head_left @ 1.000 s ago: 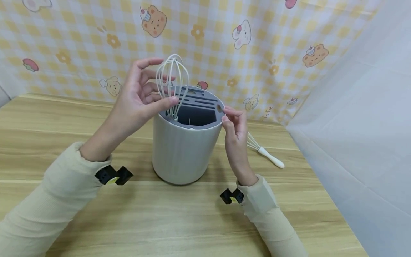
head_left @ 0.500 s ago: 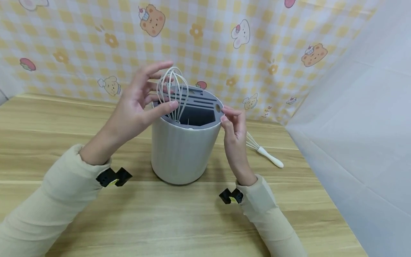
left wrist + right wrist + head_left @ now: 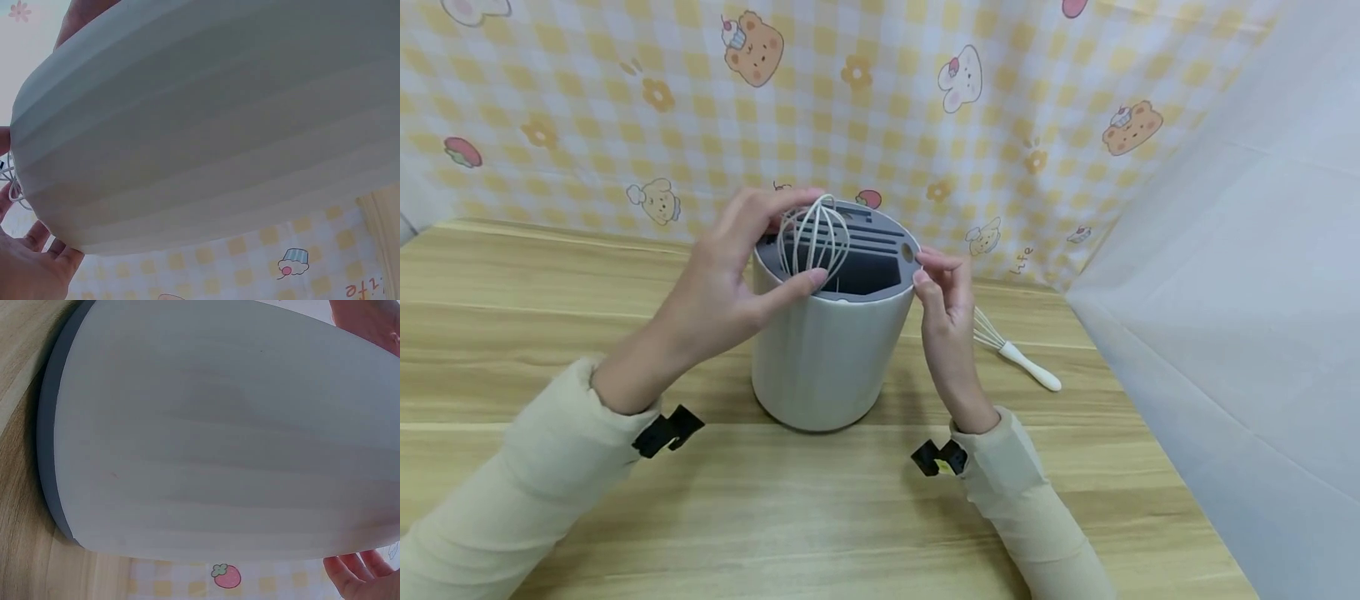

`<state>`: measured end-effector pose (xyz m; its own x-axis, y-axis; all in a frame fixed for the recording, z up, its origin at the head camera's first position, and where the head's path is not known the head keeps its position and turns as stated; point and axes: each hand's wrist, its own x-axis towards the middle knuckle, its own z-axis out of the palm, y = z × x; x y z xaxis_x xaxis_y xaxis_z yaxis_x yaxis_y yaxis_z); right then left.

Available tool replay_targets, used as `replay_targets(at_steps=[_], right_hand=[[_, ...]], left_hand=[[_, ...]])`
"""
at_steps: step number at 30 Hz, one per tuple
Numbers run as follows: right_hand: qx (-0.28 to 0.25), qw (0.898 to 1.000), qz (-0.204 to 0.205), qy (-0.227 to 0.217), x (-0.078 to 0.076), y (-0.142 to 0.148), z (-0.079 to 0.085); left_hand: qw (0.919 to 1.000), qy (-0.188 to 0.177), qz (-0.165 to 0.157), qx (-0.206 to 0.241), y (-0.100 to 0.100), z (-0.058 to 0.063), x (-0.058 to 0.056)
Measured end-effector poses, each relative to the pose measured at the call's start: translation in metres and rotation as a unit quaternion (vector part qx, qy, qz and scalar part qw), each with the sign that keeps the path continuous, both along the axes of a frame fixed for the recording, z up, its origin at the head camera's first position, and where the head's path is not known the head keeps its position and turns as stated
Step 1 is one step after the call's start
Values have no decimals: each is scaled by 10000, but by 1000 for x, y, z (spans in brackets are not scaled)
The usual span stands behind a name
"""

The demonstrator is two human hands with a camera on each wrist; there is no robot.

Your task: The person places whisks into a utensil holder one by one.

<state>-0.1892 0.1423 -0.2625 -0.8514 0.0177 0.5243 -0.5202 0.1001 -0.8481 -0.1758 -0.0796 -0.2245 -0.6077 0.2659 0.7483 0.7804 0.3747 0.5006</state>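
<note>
My left hand holds a whisk by its wire head, thumb on the near side and fingers behind. The whisk stands over the left part of the large opening in a white utensil holder, its handle hidden inside. Thumb and fingers of my right hand pinch the holder's rim at the right. A grey slotted insert covers the back of the top. In the left wrist view, the whisk's wires show past the holder's edge. The holder's wall fills most of the right wrist view.
A second, smaller whisk with a white handle lies on the wooden table, right of the holder and partly behind my right hand. A yellow checked cloth hangs behind the table. White sheeting borders the right side.
My left hand has lowered the whisk further into the holder, so its wire head now sits near the rim. My right hand has stayed on the rim.
</note>
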Motion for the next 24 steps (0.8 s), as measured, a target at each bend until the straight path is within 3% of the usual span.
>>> replay_targets(at_steps=[8,14,24], right_hand=[[-8,10000,6,2,0,-1,2],[-47,10000,19,34,0,-1,1],[-73,10000,14,57,-2,-1,1]], left_hand=[[10000,-54,-48,22,0,0,1],[9989,-264,-200,334,-7,2,2],[9883,-1254,-258,834,-25,-6,-1]])
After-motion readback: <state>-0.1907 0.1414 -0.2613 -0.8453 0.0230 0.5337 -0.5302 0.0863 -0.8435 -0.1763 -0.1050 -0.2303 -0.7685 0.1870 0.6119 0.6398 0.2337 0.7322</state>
